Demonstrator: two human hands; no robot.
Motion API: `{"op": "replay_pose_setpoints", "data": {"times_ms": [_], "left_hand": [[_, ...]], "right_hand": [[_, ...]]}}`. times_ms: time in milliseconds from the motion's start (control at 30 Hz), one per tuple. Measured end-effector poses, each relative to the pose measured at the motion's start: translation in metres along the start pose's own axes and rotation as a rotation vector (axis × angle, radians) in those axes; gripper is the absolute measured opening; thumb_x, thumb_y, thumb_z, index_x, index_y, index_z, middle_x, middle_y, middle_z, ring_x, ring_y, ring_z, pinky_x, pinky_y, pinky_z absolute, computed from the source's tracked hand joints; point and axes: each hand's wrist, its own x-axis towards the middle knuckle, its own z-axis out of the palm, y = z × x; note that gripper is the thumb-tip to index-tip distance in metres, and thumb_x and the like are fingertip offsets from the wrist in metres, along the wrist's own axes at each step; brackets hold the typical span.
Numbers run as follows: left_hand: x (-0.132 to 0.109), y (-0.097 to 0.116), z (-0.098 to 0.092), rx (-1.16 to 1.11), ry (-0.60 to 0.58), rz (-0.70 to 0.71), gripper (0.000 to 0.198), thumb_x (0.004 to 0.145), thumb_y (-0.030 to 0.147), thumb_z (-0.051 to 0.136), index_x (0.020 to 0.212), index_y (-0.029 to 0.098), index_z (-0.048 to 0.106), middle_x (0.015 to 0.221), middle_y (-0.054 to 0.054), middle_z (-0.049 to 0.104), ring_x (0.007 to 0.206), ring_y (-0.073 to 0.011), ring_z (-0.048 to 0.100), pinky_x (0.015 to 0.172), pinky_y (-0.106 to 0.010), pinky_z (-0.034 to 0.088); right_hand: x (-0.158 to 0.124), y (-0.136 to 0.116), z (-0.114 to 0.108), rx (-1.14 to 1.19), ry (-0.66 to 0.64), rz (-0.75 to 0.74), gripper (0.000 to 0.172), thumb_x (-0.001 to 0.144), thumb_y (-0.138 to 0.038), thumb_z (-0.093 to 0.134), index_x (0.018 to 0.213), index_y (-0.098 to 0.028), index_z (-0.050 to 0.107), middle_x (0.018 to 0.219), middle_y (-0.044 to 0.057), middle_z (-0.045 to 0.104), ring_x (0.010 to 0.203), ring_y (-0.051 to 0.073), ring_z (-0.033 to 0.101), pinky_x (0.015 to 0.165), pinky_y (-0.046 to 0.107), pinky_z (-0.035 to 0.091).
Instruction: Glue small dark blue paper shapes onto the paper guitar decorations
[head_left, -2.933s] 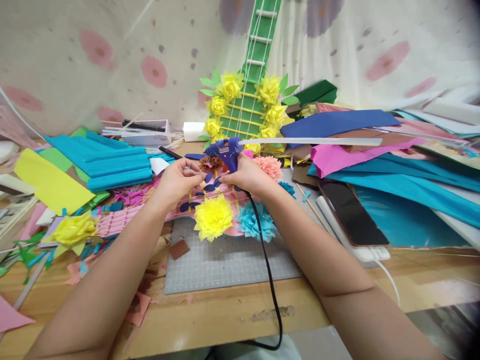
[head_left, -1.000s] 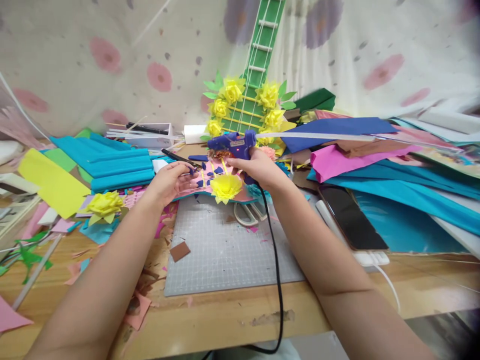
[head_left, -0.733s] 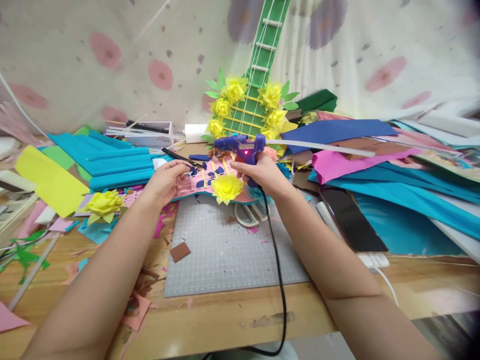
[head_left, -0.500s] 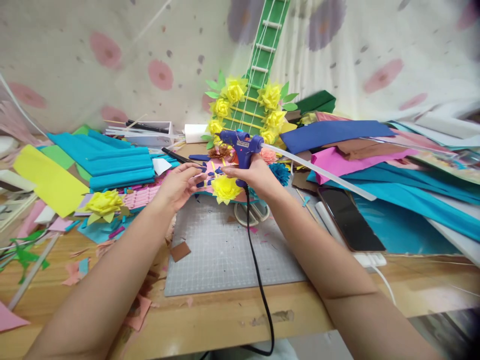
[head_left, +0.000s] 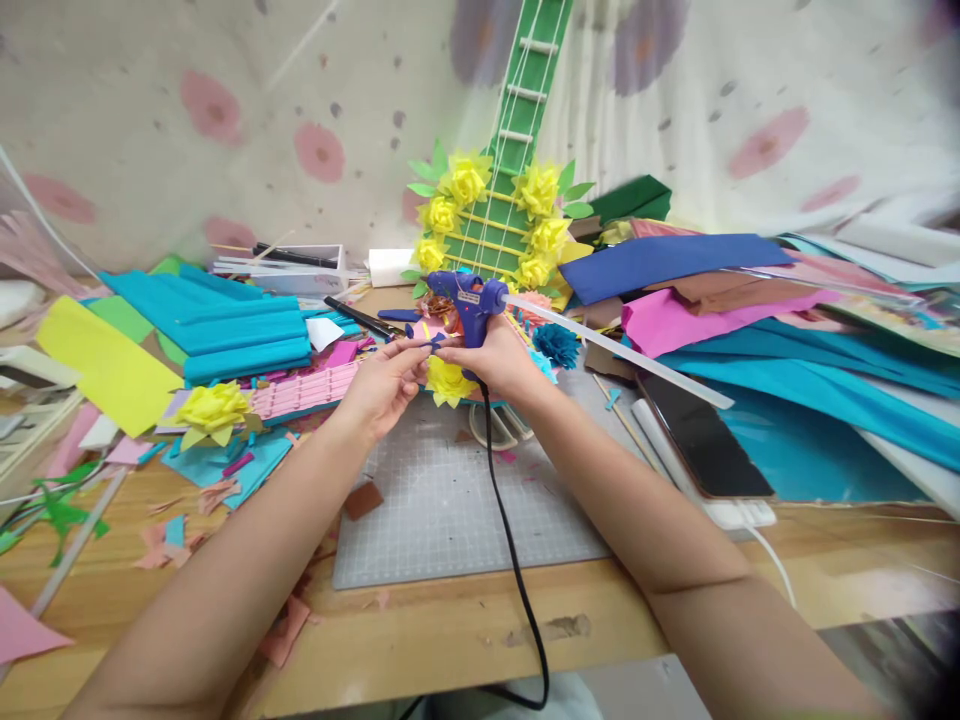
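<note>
My right hand (head_left: 504, 358) is wrapped around the handle of a blue glue gun (head_left: 472, 305), its nozzle pointing left and a long clear glue stick (head_left: 622, 353) jutting from its back. Close beside it, my left hand (head_left: 386, 388) pinches a small dark blue piece (head_left: 433, 343), probably paper. My right thumb reaches to the same spot. Below the hands is a yellow paper flower (head_left: 448, 382) on a pink craft piece, partly hidden by both hands, with a pink ribbed strip (head_left: 304, 393) running left. A blue paper flower (head_left: 555, 345) sits to the right.
A green paper guitar (head_left: 499, 235) with yellow flowers stands behind. Scissors (head_left: 502, 425) lie on the grey cutting mat (head_left: 442, 510); the gun's black cord (head_left: 506, 530) crosses it. Coloured crepe paper (head_left: 240, 335) fills the left, more sheets and a phone (head_left: 701, 435) the right.
My left hand has moved right and its fingers have closed on the small blue piece beside my right thumb. The glue gun has shifted slightly left and down.
</note>
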Motion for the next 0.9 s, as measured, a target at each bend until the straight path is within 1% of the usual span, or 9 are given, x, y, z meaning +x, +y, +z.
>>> {"op": "replay_pose_setpoints", "data": {"times_ms": [67, 133, 300, 400, 533, 600, 700, 800, 900], "left_hand": [[0.000, -0.001, -0.001, 0.034, 0.000, 0.013, 0.010, 0.073, 0.002, 0.064, 0.073, 0.012, 0.063, 0.062, 0.001, 0.060, 0.047, -0.0018, 0.054, 0.032, -0.007, 0.026], [0.000, 0.001, -0.004, 0.119, -0.023, 0.043, 0.010, 0.070, 0.006, 0.069, 0.075, 0.013, 0.064, 0.061, 0.002, 0.060, 0.049, -0.0030, 0.055, 0.034, -0.009, 0.027], [-0.001, 0.012, -0.012, 0.479, -0.145, 0.160, 0.031, 0.060, 0.024, 0.081, 0.088, 0.017, 0.069, 0.070, 0.000, 0.066, 0.058, -0.0102, 0.062, 0.035, -0.015, 0.033], [0.000, 0.015, -0.016, 0.605, -0.155, 0.170, 0.034, 0.054, 0.028, 0.084, 0.080, 0.015, 0.068, 0.067, -0.001, 0.066, 0.059, -0.0120, 0.062, 0.035, -0.016, 0.032], [0.003, 0.014, -0.017, 0.633, -0.149, 0.183, 0.034, 0.048, 0.029, 0.086, 0.074, 0.016, 0.067, 0.059, 0.000, 0.062, 0.054, -0.0109, 0.058, 0.035, -0.016, 0.027], [0.005, 0.014, -0.018, 0.633, -0.128, 0.180, 0.032, 0.048, 0.028, 0.085, 0.073, 0.016, 0.067, 0.058, 0.001, 0.062, 0.054, -0.0106, 0.058, 0.035, -0.016, 0.026], [0.011, 0.019, -0.023, 0.625, -0.028, 0.184, 0.027, 0.050, 0.025, 0.081, 0.071, 0.016, 0.067, 0.054, 0.002, 0.060, 0.050, -0.0090, 0.055, 0.039, -0.016, 0.031], [0.020, 0.026, -0.033, 0.624, 0.087, 0.219, 0.022, 0.050, 0.023, 0.079, 0.068, 0.016, 0.068, 0.053, 0.003, 0.060, 0.047, -0.0068, 0.051, 0.045, -0.018, 0.038], [0.027, 0.030, -0.041, 0.672, 0.134, 0.216, 0.021, 0.049, 0.024, 0.078, 0.066, 0.016, 0.070, 0.054, 0.002, 0.061, 0.045, -0.0060, 0.047, 0.043, -0.019, 0.035]], "right_hand": [[0.001, 0.000, -0.001, -0.027, 0.001, -0.002, 0.043, 0.060, -0.022, 0.075, 0.096, -0.019, 0.050, 0.091, 0.005, 0.066, 0.086, 0.022, 0.067, 0.077, 0.038, 0.056], [0.000, -0.001, -0.004, -0.032, -0.013, 0.003, 0.043, 0.060, -0.023, 0.075, 0.095, -0.019, 0.050, 0.087, 0.004, 0.066, 0.082, 0.021, 0.067, 0.075, 0.037, 0.056], [-0.002, -0.007, -0.012, -0.096, -0.072, -0.006, 0.045, 0.058, -0.027, 0.078, 0.094, -0.019, 0.052, 0.086, 0.005, 0.067, 0.083, 0.022, 0.066, 0.074, 0.036, 0.056], [-0.002, -0.008, -0.014, -0.135, -0.106, -0.006, 0.042, 0.059, -0.026, 0.077, 0.091, -0.018, 0.052, 0.085, 0.006, 0.067, 0.081, 0.021, 0.066, 0.074, 0.036, 0.055], [-0.001, -0.007, -0.012, -0.140, -0.114, -0.015, 0.038, 0.059, -0.025, 0.077, 0.088, -0.018, 0.053, 0.085, 0.006, 0.067, 0.079, 0.019, 0.065, 0.072, 0.034, 0.054], [-0.001, -0.008, -0.016, -0.157, -0.098, -0.016, 0.035, 0.061, -0.028, 0.077, 0.086, -0.018, 0.054, 0.081, 0.005, 0.066, 0.074, 0.017, 0.063, 0.066, 0.031, 0.052], [-0.003, -0.015, -0.034, -0.187, -0.098, -0.004, 0.031, 0.069, -0.039, 0.074, 0.079, -0.018, 0.055, 0.066, 0.002, 0.060, 0.058, 0.013, 0.055, 0.052, 0.027, 0.045], [-0.006, -0.024, -0.060, -0.259, -0.206, 0.011, 0.038, 0.074, -0.054, 0.069, 0.075, -0.018, 0.056, 0.055, -0.001, 0.052, 0.047, 0.010, 0.045, 0.044, 0.025, 0.035], [-0.007, -0.029, -0.075, -0.385, -0.284, -0.037, 0.044, 0.074, -0.061, 0.066, 0.075, -0.018, 0.059, 0.053, -0.002, 0.050, 0.047, 0.010, 0.044, 0.046, 0.026, 0.035]]}}
